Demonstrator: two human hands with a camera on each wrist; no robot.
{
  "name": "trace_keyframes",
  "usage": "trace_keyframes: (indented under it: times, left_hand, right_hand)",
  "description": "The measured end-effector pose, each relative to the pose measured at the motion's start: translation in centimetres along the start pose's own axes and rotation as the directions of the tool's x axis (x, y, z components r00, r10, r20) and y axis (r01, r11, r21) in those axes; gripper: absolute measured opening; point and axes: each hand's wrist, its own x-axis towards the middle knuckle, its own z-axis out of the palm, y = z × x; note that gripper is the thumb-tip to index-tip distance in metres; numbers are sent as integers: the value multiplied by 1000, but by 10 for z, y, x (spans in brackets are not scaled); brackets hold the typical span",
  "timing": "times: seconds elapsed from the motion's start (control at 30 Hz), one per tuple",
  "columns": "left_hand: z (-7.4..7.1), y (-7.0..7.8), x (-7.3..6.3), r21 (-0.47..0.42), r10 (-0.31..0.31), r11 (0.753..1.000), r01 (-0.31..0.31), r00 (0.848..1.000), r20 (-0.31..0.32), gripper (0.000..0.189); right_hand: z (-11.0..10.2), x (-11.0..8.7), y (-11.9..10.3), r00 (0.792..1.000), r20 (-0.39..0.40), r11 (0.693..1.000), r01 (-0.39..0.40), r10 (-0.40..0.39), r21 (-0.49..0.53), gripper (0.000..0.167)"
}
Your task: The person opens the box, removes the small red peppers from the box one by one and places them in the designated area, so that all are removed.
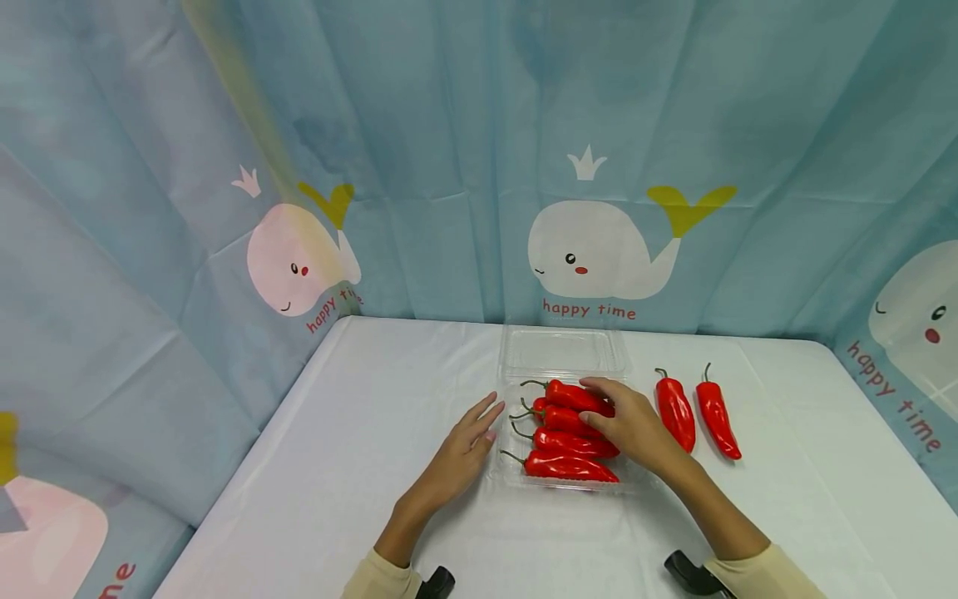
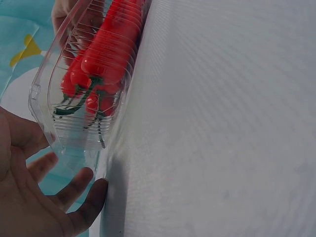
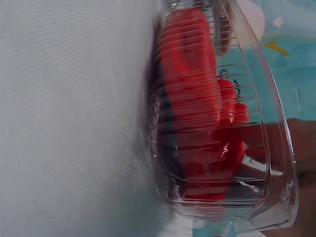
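A clear plastic clamshell box [image 1: 516, 478] lies on the white table with its lid [image 1: 563, 353] folded back. Several red peppers [image 1: 572, 466] with green stems lie side by side inside, stems to the left. My right hand [image 1: 634, 420] reaches over the box's right side, with thumb and fingers around the right end of a red pepper [image 1: 572, 395] near the lid. In the right wrist view, the box wall partly covers that hand's fingers. Beside the left wall, my left hand [image 1: 455, 459] has its fingers spread and holds nothing; its fingertips are close to the box [image 2: 42, 94].
To the right of the box, two more red peppers, one nearer [image 1: 675, 412] and one farther right [image 1: 718, 420], lie on the white tablecloth [image 1: 359, 433]. A blue curtain [image 1: 449, 166] printed with whales hangs behind the table and along its sides.
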Motion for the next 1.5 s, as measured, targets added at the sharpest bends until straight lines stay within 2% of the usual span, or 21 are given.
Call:
trace_keyframes:
  times: [0.53, 0.8, 1.13, 1.5]
  left_hand:
    - [0, -1, 0, -5, 33, 999, -33, 999, -15, 50]
    - [-1, -2, 0, -10, 17, 1000, -17, 1000, -5, 50]
    - [0, -1, 0, -21, 27, 999, -27, 1000, -12, 50]
    - [0, -2, 0, -1, 29, 1000, -29, 999, -15, 50]
  right_hand:
    - [0, 1, 0, 1000, -29, 1000, -2, 3, 10, 53]
    - [1, 0, 1, 999, -48, 1000, 9, -8, 13, 52]
    - [2, -2, 2, 996, -80, 999, 44, -42, 13, 51]
    - [-1, -4, 1, 994, -105, 997, 32, -24, 72, 52]
